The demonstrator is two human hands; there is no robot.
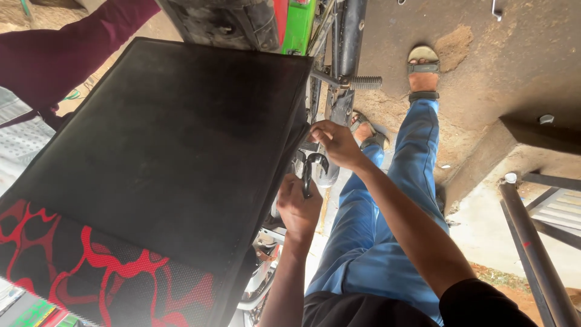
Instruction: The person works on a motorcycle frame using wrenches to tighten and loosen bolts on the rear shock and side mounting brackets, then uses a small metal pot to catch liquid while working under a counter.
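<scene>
I look down past a motorcycle's wide black seat (169,139) with a red flame pattern at its near end. My left hand (298,206) is closed around a metal open-ended spanner (310,171), whose jaw points up under the seat's right edge. My right hand (336,142) is just above it, fingertips pinched on a small part at the seat's edge; what it pinches is hidden. Both hands work against the frame (330,103) below the seat.
A ribbed footpeg (363,82) sticks out to the right. My blue-trousered legs and sandalled feet (422,75) stand on dirt ground. Another person's maroon sleeve (54,54) is at the top left. Grey metal bars (535,242) stand at the right.
</scene>
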